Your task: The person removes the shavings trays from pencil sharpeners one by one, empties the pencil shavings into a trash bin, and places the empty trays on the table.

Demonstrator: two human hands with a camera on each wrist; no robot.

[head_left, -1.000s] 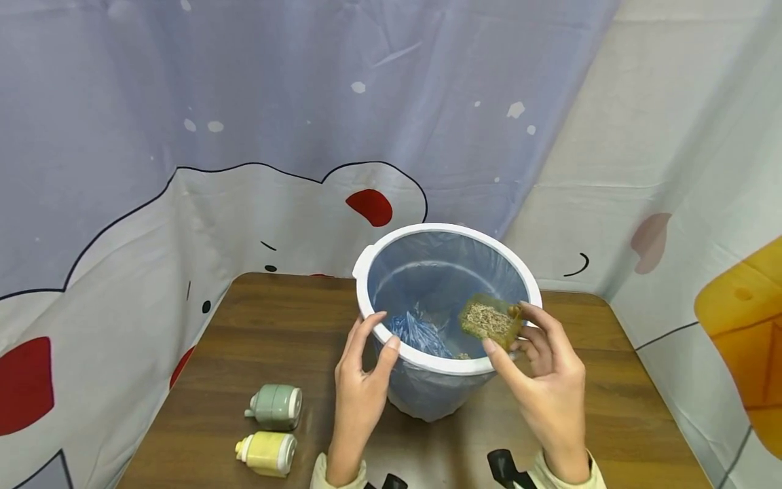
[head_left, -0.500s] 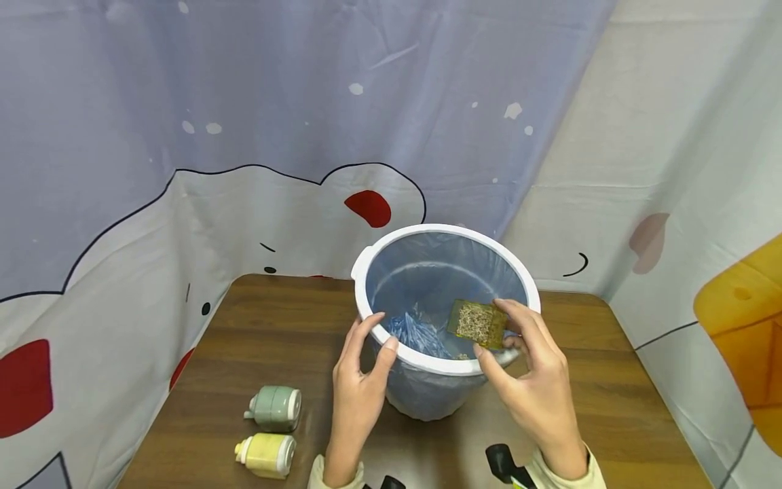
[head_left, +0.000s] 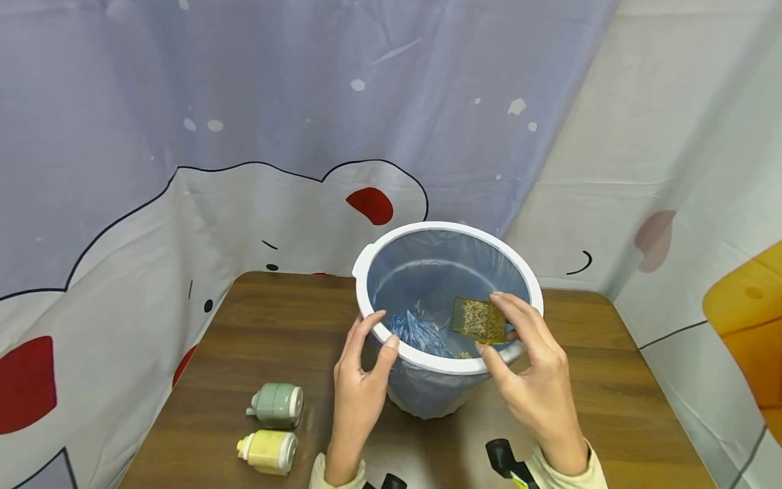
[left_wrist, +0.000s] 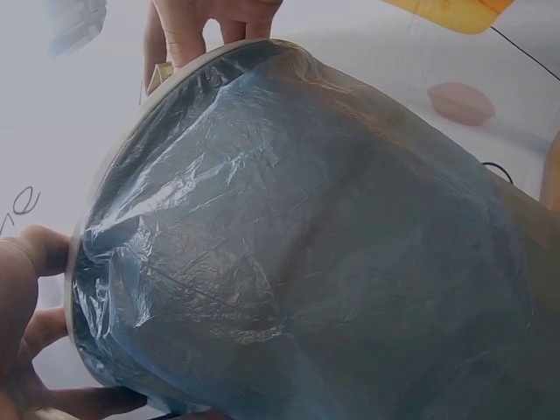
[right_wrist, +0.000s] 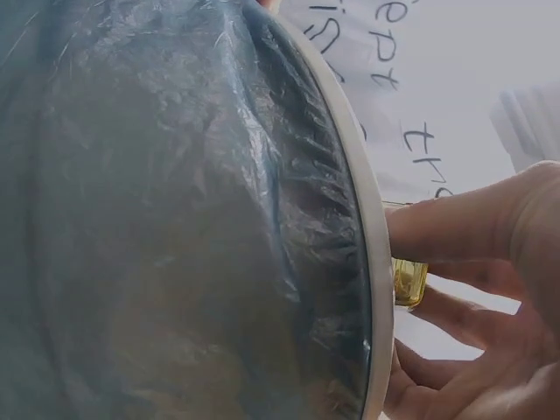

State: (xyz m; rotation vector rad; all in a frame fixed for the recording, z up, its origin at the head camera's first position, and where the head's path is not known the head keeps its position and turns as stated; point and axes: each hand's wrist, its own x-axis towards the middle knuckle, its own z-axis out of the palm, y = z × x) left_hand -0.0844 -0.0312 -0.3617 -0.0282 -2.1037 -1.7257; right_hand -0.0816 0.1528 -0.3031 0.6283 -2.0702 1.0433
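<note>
A white-rimmed trash bin (head_left: 360,285) lined with a thin blue bag stands on the table in the head view. My left hand (head_left: 360,387) grips its near-left rim between thumb and fingers. Above the opening, on the right, my right hand (head_left: 537,373) pinches a small translucent yellow-green box (head_left: 479,320) with pale flaky bits inside. Crumpled blue plastic (head_left: 418,333) lies in the bin, with a few pale bits (head_left: 464,354) beside it. In the right wrist view a yellow corner of the box (right_wrist: 409,282) shows between the fingers; the bin hides the rest.
Two small bottle-shaped items, one green (head_left: 276,405) and one yellow (head_left: 269,451), lie on their sides at the table's left. The wooden table (head_left: 611,407) ends against a printed curtain (head_left: 275,102) behind and at both sides.
My right hand has shifted slightly left and turned the box, so its long side lies more level and fewer pale bits show. My left hand stays on the rim.
</note>
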